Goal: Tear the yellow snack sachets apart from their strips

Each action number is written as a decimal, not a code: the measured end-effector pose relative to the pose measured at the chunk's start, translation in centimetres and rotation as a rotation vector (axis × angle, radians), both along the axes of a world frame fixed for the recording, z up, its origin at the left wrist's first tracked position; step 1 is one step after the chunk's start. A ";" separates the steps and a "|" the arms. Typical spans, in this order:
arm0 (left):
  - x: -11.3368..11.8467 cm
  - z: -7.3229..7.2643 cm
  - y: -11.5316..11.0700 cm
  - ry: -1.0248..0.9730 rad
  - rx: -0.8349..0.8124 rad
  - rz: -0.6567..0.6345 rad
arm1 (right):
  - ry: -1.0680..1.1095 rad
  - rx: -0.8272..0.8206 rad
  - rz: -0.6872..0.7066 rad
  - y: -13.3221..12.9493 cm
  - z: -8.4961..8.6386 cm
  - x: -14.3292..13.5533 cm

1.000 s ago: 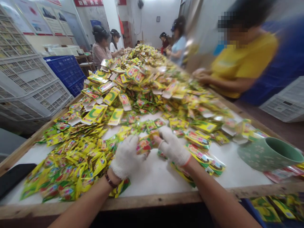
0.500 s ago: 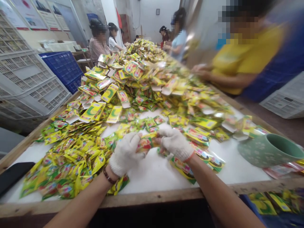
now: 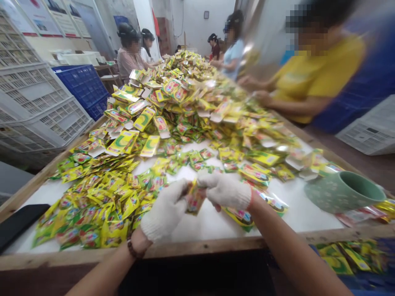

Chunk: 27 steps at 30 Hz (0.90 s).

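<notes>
Hands in white gloves, left hand [image 3: 166,210] and right hand [image 3: 226,191], both pinch one small sachet [image 3: 194,197] between them above the table [image 3: 203,224].

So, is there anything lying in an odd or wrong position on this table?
Yes. The green mug lies on its side at the table's right edge, its mouth facing right, among sachets.

a packing workshop: sachets [image 3: 185,107] heaped on a long table [image 3: 216,242], stacked crates [image 3: 37,107].

White walls with posters [image 3: 37,18], stacked white crates [image 3: 33,102], a blue crate [image 3: 84,86] on the left
</notes>
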<state>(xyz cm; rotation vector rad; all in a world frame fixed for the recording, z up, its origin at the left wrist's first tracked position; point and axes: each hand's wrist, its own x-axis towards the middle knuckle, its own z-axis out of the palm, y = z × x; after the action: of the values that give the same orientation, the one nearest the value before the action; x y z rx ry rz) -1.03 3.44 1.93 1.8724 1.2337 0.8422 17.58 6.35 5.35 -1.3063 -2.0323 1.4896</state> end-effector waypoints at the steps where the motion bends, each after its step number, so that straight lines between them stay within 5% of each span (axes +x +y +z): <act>1: 0.0 -0.1 -0.5 -0.118 -0.121 0.016 | 0.013 0.044 -0.024 -0.4 0.2 0.1; 6: -0.2 -1.7 -2.5 -0.482 -0.483 0.148 | 0.248 0.216 -0.407 -3.1 -1.5 0.9; 14: -0.2 -2.5 -4.4 -0.585 -0.415 0.155 | 0.535 0.097 -0.522 -6.2 -7.2 -1.4; 19: -0.9 -2.3 -4.6 -0.582 -0.413 0.035 | 0.712 -0.024 -0.474 -6.5 -7.1 -1.3; 23: -1.1 -1.9 -4.5 -0.453 -0.341 -0.037 | 0.472 0.140 -0.422 -6.4 -6.3 -1.0; 27: -0.8 -1.6 -4.1 -0.361 -0.253 0.124 | 0.316 0.227 -0.323 -5.9 -5.8 -1.3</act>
<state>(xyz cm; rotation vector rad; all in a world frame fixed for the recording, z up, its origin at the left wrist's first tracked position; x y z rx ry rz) -1.81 -0.69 0.33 1.3840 1.1732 0.9894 16.25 0.46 -0.42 -1.1571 -1.6449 1.1934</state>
